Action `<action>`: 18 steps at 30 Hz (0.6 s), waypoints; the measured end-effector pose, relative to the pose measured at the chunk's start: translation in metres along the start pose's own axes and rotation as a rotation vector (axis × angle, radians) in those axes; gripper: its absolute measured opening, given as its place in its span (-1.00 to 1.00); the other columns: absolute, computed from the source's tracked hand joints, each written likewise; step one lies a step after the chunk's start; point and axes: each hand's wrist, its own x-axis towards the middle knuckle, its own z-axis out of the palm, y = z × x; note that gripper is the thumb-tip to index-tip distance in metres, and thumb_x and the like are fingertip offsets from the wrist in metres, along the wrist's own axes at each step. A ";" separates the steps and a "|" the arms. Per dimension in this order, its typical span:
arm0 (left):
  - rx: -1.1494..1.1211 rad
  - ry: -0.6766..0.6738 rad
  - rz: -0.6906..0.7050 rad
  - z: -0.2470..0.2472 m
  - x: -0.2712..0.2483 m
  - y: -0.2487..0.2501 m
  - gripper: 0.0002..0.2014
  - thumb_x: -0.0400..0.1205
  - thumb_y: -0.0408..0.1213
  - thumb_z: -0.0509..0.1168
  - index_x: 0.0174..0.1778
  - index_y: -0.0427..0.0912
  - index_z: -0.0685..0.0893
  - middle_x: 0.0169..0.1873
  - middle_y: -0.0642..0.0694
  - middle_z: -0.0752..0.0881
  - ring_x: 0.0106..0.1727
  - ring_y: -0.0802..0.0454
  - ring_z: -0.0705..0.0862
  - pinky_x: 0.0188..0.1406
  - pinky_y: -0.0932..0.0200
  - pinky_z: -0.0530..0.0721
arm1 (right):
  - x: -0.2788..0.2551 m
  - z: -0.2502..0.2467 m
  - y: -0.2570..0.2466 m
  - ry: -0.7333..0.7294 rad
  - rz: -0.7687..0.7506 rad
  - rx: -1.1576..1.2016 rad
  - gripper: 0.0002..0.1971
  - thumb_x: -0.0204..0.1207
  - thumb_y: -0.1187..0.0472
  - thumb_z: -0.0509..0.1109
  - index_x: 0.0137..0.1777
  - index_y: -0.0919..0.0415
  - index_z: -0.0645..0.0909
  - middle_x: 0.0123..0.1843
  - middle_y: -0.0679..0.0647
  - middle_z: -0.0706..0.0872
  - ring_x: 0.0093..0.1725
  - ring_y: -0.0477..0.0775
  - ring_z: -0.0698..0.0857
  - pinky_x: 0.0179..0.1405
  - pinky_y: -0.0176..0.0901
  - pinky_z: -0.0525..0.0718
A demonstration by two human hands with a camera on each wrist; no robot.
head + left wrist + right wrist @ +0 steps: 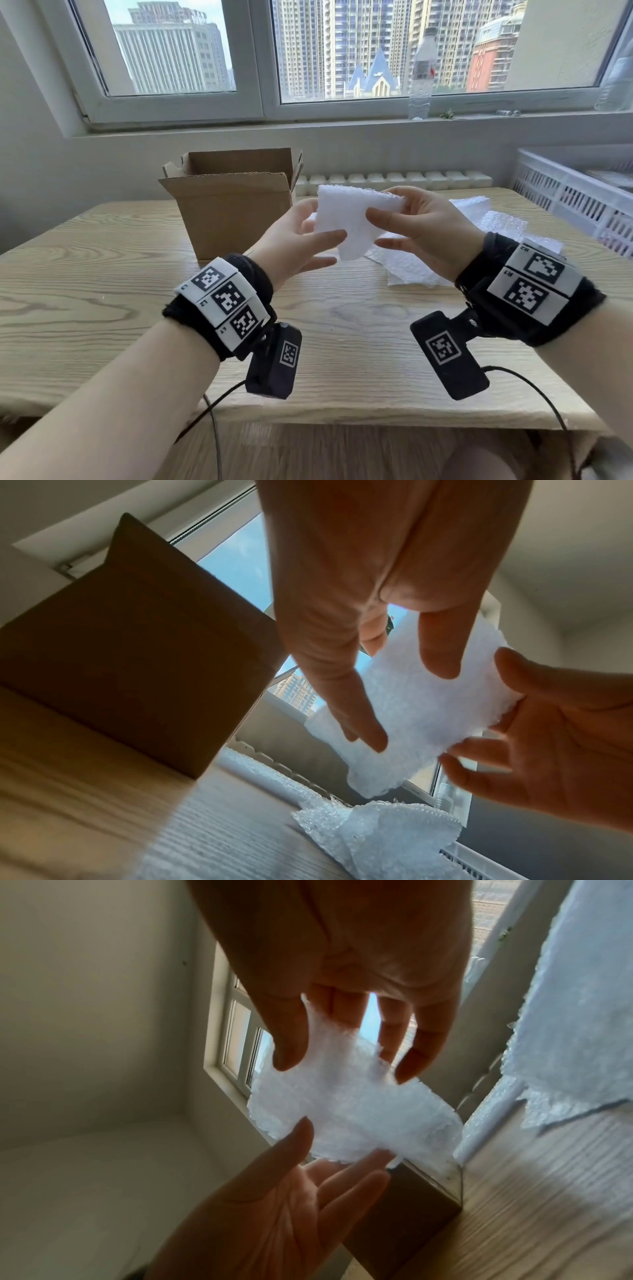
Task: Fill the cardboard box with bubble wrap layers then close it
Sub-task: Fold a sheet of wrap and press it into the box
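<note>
Light wood-grain table (102,274) pushed up under a big window (342,51), tower blocks outside, and a clear plastic water bottle (422,73) standing on the sill. Toward the back left of the tabletop sits the cardboard box (233,209), upright with its top flaps open (can't see down inside it from any angle, so no idea what's in there).

Both hands are up in the air above the table, just right of the box, sharing one folded piece of bubble wrap (356,219). The right hand (424,229) pinches it, thumb on the near face and fingers behind the top edge. The left hand (301,240) is on the lower left side of the piece, thumb laid on the front and fingers mostly straight behind it; the left wrist view shows its fingertips (441,658) spread over the sheet rather than curled round it. The piece hangs clear of the table and the box.

More loose bubble wrap (486,233) lies in a crumpled heap on the table under and behind the right hand, well to the right of the box. A white slatted plastic crate (565,192) sits at the far right edge, and a white radiator (394,180) runs along the wall behind the table.
</note>
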 end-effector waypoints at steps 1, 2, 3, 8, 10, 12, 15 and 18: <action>-0.031 0.015 0.013 0.000 0.000 0.000 -0.46 0.53 -0.32 0.44 0.40 0.00 0.42 0.28 -0.18 0.66 0.26 -0.07 0.70 0.25 0.00 0.68 | -0.001 -0.001 0.000 -0.021 0.030 0.024 -0.90 0.43 0.25 0.46 -0.08 0.12 0.64 -0.08 0.03 0.72 0.05 0.07 0.69 0.26 0.20 0.66; -0.060 0.032 0.029 0.000 0.001 0.000 -0.45 0.46 -0.29 0.50 0.35 -0.02 0.47 0.27 -0.19 0.68 0.26 -0.08 0.70 0.28 -0.01 0.66 | -0.002 -0.002 -0.001 -0.042 0.060 0.049 -0.85 0.38 0.19 0.47 -0.06 0.13 0.64 -0.05 0.03 0.73 0.08 0.06 0.70 0.26 0.21 0.66; -0.081 0.050 0.044 0.000 0.001 0.000 -0.42 0.34 -0.23 0.56 0.28 -0.02 0.53 0.24 -0.18 0.70 0.26 -0.09 0.71 0.30 -0.02 0.64 | -0.003 -0.002 -0.001 -0.064 0.092 0.079 -0.77 0.32 0.13 0.47 -0.04 0.15 0.64 -0.01 0.04 0.74 0.14 0.08 0.70 0.25 0.22 0.66; -0.176 0.099 0.095 0.003 0.002 0.002 -0.61 0.33 -0.20 0.57 0.03 -0.14 0.65 0.11 -0.20 0.75 0.19 -0.13 0.73 0.29 -0.04 0.64 | 0.000 -0.003 0.005 -0.119 0.284 0.252 -0.46 0.32 0.09 0.51 0.28 0.31 0.55 0.31 0.24 0.65 0.31 0.33 0.67 0.29 0.33 0.61; -0.235 0.087 0.098 0.004 0.003 0.003 -0.75 0.50 -0.34 0.45 0.05 -0.23 0.60 0.04 -0.19 0.72 0.10 -0.09 0.74 0.19 0.05 0.71 | 0.002 -0.002 0.008 -0.167 0.342 0.375 -0.40 0.38 0.14 0.47 0.42 0.30 0.47 0.36 0.31 0.61 0.33 0.35 0.66 0.29 0.30 0.61; -0.259 0.094 0.099 0.003 0.004 0.003 -0.73 0.54 -0.40 0.40 0.13 -0.25 0.55 0.09 -0.20 0.69 0.07 -0.06 0.74 0.07 0.13 0.77 | 0.005 0.000 0.010 -0.191 0.356 0.467 -0.39 0.38 0.20 0.42 0.45 0.31 0.43 0.34 0.33 0.61 0.34 0.34 0.64 0.29 0.25 0.61; -0.192 0.132 0.089 0.000 0.005 0.002 -0.55 0.51 -0.37 0.44 0.28 -0.19 0.46 0.27 -0.21 0.61 0.21 -0.12 0.70 0.08 0.07 0.76 | 0.013 0.003 0.011 -0.140 0.302 0.426 -0.32 0.33 0.28 0.49 0.47 0.34 0.39 0.40 0.32 0.60 0.30 0.33 0.67 0.23 0.17 0.69; 0.171 0.222 0.145 -0.006 0.005 0.005 -0.43 0.52 -0.16 0.44 0.41 -0.11 0.41 0.27 -0.04 0.57 0.15 0.06 0.68 0.19 0.04 0.71 | 0.021 0.007 0.009 -0.020 0.257 0.350 -0.23 0.20 0.36 0.57 0.45 0.37 0.38 0.34 0.32 0.63 0.16 0.26 0.74 0.08 0.05 0.76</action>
